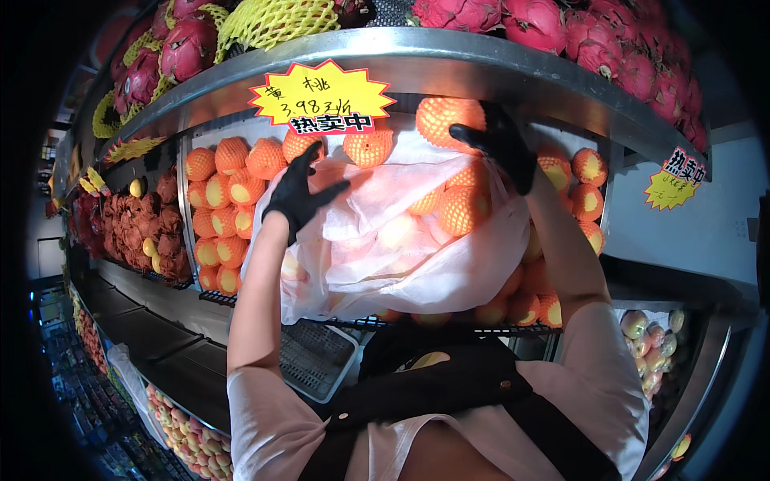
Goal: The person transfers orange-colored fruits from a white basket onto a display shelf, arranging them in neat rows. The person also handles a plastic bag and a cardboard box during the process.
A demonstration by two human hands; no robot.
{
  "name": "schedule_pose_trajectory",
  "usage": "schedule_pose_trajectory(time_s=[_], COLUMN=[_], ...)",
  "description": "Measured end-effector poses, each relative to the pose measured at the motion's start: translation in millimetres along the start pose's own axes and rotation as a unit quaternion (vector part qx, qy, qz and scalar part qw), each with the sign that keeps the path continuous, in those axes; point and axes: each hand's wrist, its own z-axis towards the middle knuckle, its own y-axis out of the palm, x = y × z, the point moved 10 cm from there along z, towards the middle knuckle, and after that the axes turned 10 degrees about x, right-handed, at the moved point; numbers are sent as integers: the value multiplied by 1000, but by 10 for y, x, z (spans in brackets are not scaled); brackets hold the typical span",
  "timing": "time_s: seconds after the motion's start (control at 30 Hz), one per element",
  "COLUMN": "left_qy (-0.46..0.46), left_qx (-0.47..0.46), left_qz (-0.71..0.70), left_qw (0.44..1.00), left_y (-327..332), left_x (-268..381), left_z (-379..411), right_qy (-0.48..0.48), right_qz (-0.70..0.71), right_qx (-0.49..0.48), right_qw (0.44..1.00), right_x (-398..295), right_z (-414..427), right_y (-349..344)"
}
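Note:
My right hand (511, 147), in a black glove, grips a netted fruit (442, 123) by its right side, thumb in front, close under the upper shelf's metal edge. My left hand (301, 195), also gloved in black, has its fingers spread and holds nothing. It is over the left side of a thin white sheet (355, 222), near another netted fruit (301, 147). The sheet drapes across the middle of a sloped display of round yellow fruit in orange foam nets. A few netted fruits (464, 210) lie in its folds, and paler round shapes show through it.
Above, a curved metal shelf edge (421, 51) carries dragon fruit (595, 48) and a yellow price sign (322, 96). Stacked netted fruit (225, 204) flanks the sheet. Brown-wrapped fruit (144, 228) fills the left bay. A grey plastic crate (316, 358) is below, left of my apron.

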Motion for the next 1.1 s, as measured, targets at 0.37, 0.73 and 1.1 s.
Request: schedule_pose_trajectory(time_s=[0.37,0.73,1.1], left_qy=[204,244,151], left_qx=[12,15,66], left_qz=[184,205,153], left_qw=[961,948,974], left_y=[164,68,-121], left_x=[-74,306,72], left_z=[-816,-1079,-1399], right_qy=[-124,-188,-47], right_qz=[-274,-277,-333], right_qx=[28,-96,-190], right_qw=[953,937,922], right_x=[302,39,681], right_z=[182,-229,53], right_y=[361,1456,2120])
